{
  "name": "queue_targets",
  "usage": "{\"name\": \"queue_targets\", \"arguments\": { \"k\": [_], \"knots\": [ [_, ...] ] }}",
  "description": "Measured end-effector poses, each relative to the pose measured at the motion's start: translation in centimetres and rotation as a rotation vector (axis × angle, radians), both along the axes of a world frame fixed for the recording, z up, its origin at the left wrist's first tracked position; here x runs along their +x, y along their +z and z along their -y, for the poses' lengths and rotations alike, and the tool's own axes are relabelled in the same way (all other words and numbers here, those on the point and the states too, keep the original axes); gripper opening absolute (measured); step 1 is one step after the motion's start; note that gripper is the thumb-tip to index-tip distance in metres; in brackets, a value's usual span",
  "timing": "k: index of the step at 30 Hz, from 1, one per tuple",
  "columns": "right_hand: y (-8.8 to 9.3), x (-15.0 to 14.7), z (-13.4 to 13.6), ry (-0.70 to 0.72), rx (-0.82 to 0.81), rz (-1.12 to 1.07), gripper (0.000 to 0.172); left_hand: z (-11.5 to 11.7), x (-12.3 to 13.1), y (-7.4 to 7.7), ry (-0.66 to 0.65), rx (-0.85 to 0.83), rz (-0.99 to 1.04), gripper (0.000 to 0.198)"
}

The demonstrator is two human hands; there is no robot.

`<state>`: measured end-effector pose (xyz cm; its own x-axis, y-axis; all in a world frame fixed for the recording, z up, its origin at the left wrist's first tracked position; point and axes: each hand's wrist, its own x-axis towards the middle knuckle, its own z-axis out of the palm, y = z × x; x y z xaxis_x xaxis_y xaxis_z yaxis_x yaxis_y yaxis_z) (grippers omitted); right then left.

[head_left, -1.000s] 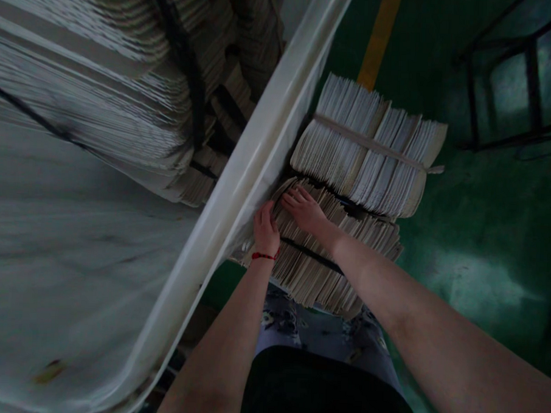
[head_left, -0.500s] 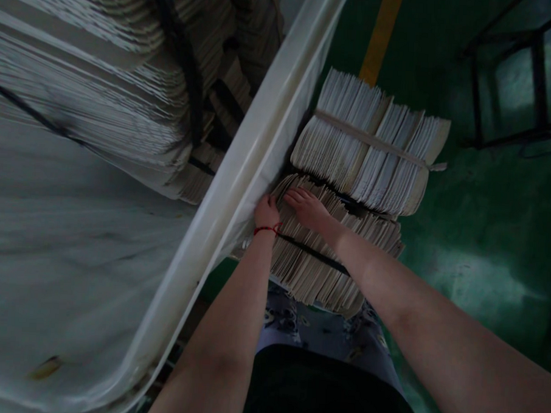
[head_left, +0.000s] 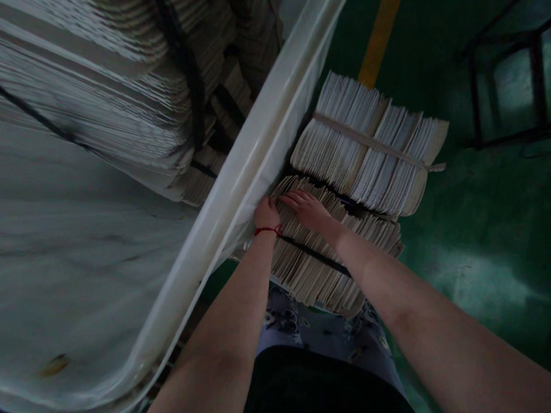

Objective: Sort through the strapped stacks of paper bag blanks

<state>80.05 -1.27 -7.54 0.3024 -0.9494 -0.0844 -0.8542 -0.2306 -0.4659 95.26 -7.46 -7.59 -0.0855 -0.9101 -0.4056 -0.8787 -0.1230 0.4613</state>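
A bundle of brownish cardboard sheets (head_left: 315,281), standing on edge and bound with a black strap (head_left: 316,254), lies right before my body. At its left end, close against the bin's wall, my left hand (head_left: 266,213) is curled over the outer sheets; its fingertips are partly hidden. A red cord bracelet (head_left: 268,230) circles that wrist. My right hand (head_left: 308,209) rests with extended fingers across the sheets' upper edges, its fingertips almost touching my left hand. Just beyond sits a second, whiter bundle of sheets (head_left: 373,156), tied with a pale band (head_left: 370,139).
A large white plastic bin (head_left: 226,180) fills the left side, its thick rim beside the bundles. Inside it are big strapped stacks of sheets (head_left: 125,102). A dark metal frame (head_left: 536,84) stands at the upper right on the green floor (head_left: 493,240), which has a yellow line (head_left: 378,40).
My right hand has slid slightly left along the sheets, nearer my left hand. My left hand and both bundles stay practically where they were.
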Motion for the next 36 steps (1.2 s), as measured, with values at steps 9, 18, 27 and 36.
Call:
{"name": "queue_targets", "arguments": {
  "k": [9, 18, 27, 36],
  "knots": [
    [-0.2, 0.7, 0.0, -0.036, -0.003, -0.027, 0.051, 0.3, 0.2, -0.4, 0.033, 0.033, -0.037, 0.033],
    [-0.3, 0.6, -0.2, -0.025, -0.018, -0.038, 0.051, 0.3, 0.3, -0.6, 0.01, 0.033, -0.043, 0.038],
    [-0.3, 0.7, 0.2, -0.057, 0.02, 0.035, 0.056, 0.6, 0.4, -0.9, -0.076, 0.026, 0.009, 0.038],
    [3.4, -4.0, -14.3, -0.738, 0.058, 0.266, 0.062, -8.7, 0.6, 2.3, -0.531, -0.22, -0.01, 0.063]
  ]
}}
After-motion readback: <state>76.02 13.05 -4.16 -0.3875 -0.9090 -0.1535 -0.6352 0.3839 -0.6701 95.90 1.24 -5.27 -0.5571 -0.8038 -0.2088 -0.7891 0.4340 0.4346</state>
